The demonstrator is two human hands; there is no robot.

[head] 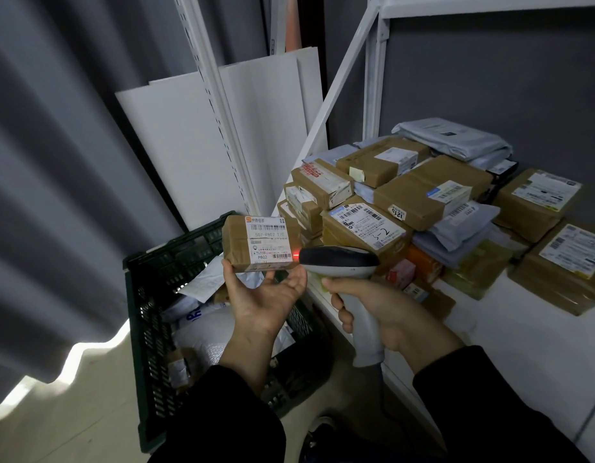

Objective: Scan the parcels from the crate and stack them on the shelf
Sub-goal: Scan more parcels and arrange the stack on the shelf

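White shelf [523,329] piled with parcels [423,192], left hand [266,295] spread, pinching small box [261,243], right hand [389,312] gripping scanner [339,259]

Colour and pattern reference: scanning position.
Parcel [261,243]: brown cardboard, white label with black barcode stripes. Scanner [336,259]: black top, pale grey handle, red light at the nose. Crate [149,312], near left: dark green lattice. Shelf [523,345], right: white, bearing brown boxes [419,192], pale grey bags [456,138] and one orange packet [424,264]. Curtain [55,195], left: grey, vertical folds. Sleeves [490,412]: black.
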